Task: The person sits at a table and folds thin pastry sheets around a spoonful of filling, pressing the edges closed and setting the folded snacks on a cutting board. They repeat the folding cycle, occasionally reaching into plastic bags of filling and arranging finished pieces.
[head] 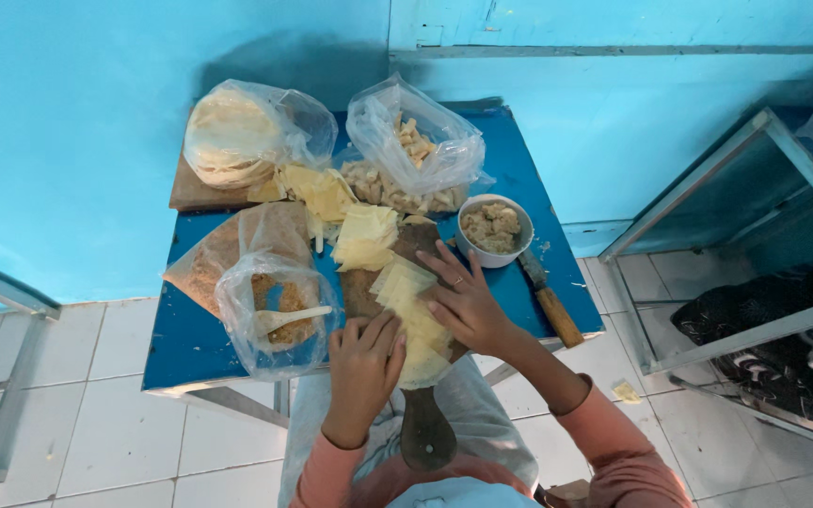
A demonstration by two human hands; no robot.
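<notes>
**Both hands down on a strip of yellow wrappers**

Nearest the lens is the board handle [427, 435], poking off the table edge toward the lap at 6 o'clock. Board [359, 287] itself runs up toward 12, dark wood, mostly covered.

Left hand [363, 369] sits at about 7 o'clock of the wrappers [413, 310], fingers curled down with the tips pressing on the near end of the strip. Not clenched, not lifting anything as far as I can see. Right hand [464, 303] is at 3 o'clock of the strip, fingers spread and laid flat over the sheets, a ring on one finger. So both are touching the wrappers, neither really gripping them.

Wrappers lie overlapped in a row along the board, roughly dead center of the blue table [181, 348]. A second stack [365, 237] sits at 12 o'clock of the board, touching its far end.

Rest of the spread:
- white bowl [493, 229] of lumpy filling at 1 o'clock of the right hand, just beside the board
- knife [550, 301] with a wooden handle at 3 o'clock, near the table edge
- crumb bag [270, 306] with a plastic spoon [286, 319] in it at 9 o'clock of the left hand
- bag of flat rounds [237, 136] at 11 o'clock, far corner
- bag of pale chunks [411, 150] at 12 o'clock, by the wall
</notes>
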